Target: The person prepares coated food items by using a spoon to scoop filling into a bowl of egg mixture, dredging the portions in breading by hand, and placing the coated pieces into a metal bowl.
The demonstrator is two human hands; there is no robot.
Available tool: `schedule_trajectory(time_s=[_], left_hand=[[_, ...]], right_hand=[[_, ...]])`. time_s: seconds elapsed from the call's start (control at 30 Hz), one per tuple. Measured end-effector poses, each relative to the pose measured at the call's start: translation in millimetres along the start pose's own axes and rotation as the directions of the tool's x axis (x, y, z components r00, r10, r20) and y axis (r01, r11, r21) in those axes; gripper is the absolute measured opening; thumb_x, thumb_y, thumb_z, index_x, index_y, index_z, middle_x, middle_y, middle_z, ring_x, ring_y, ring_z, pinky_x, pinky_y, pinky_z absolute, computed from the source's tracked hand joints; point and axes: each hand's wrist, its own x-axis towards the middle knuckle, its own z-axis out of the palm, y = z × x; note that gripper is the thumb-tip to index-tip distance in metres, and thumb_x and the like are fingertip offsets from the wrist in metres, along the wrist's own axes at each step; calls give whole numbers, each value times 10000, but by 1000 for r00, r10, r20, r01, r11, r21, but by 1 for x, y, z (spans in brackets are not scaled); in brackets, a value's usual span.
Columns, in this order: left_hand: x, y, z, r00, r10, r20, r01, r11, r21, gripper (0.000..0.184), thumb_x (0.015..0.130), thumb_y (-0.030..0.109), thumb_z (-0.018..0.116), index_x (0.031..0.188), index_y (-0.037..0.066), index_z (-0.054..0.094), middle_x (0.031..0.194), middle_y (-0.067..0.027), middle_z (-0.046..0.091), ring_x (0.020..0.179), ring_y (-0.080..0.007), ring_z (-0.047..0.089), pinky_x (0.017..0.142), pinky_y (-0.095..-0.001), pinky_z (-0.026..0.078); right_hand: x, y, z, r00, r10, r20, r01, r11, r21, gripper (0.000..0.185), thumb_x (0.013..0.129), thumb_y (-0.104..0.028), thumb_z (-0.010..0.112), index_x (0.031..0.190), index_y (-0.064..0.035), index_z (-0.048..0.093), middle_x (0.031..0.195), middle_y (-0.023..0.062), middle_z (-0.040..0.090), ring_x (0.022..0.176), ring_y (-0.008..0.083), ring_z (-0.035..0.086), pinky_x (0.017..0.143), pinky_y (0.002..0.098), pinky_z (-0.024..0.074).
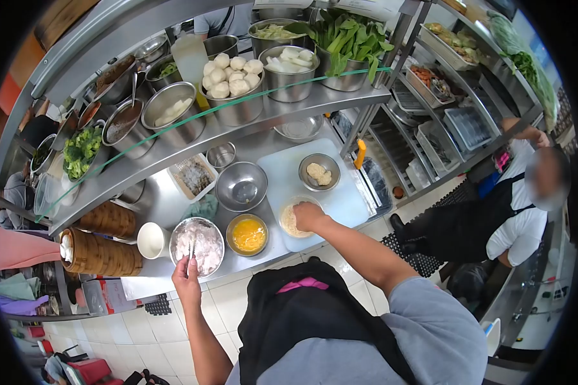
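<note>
My left hand (187,280) is closed around the handle of slim metal tongs (191,249). Their tips rest in a steel bowl (221,261) of white, flour-dusted pieces (207,245). Inside a shallow bowl of pale crumbs (291,221), my right hand (308,217) points down with curled fingers; whatever they grip is hidden. Between the hands stands a steel bowl of beaten egg (248,235). Crumb-coated pieces (319,173) lie in another steel bowl (306,181) behind the crumbs, on a pale blue cutting board (274,151).
A steel shelf (282,108) with pots of vegetables and white balls (232,77) crosses above the counter. Bamboo steamers (103,253) and a white tub (152,240) stand left. An empty steel bowl (241,186) sits behind the egg. A person in a black apron (472,208) is at right.
</note>
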Motion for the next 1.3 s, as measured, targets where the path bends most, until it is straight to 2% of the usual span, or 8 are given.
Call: schedule_trajectory(time_s=[0.27,0.33,0.47,0.67,0.87,1.1,1.17,1.3], left_hand=[[0,5,7,1000,23,-18,-23,999,-36,284,994,228,632,1118,-25,663,807,25,578,691,-49,452,612,-213,378],[0,2,7,999,29,-22,-30,998,-56,286,993,229,632,1120,-26,663,807,26,580,691,-49,452,612,-213,378],[3,-8,-1,1000,1,21,0,999,-39,333,988,260,645,1138,-37,646,980,-44,684,846,-84,588,706,-238,475],[3,-5,-2,1000,10,-7,-11,999,-52,311,989,232,640,1140,-40,646,977,-46,683,824,-82,580,701,-237,471],[6,-11,-1,1000,7,12,-6,998,-62,283,990,218,636,1118,-34,652,937,-27,672,775,-69,547,672,-228,441],[8,-3,4,1000,-7,11,7,1000,-21,279,989,231,637,1096,-26,659,913,-12,659,752,-68,529,658,-218,420],[9,2,5,1000,4,18,-3,999,-42,280,989,228,634,1103,-27,659,925,-20,664,769,-64,528,664,-218,417],[7,-6,0,1000,-14,10,14,1000,-2,281,993,214,620,1120,-35,651,959,-38,665,789,-80,529,676,-242,432]], right_hand=[[8,2,-12,981,-8,194,11,1000,-14,397,741,-172,663,1107,-20,672,1111,189,686,1062,338,655,917,407,536],[4,8,-7,991,-117,58,114,992,48,402,744,-180,660,1116,-28,656,1069,181,692,1026,353,661,887,425,544],[-6,3,-27,992,-119,37,116,989,89,397,741,-186,665,1107,-35,643,1041,183,691,1011,363,658,871,447,542],[-18,-4,-69,990,-140,13,140,990,8,289,768,-201,650,1007,-39,665,1040,194,686,1009,370,652,851,476,530],[17,19,-36,974,-106,-199,155,956,249,241,822,-194,591,889,13,696,986,228,693,948,387,671,873,466,525],[27,18,26,983,49,175,-96,958,270,283,820,-200,546,920,9,709,971,260,695,956,404,665,887,473,514],[21,24,17,999,-38,-38,46,966,253,274,809,-187,578,962,-6,713,995,266,685,1004,398,651,923,451,505],[1,11,25,979,132,-154,-92,966,242,282,780,-176,645,968,27,699,1068,250,682,1048,377,648,925,441,515]])
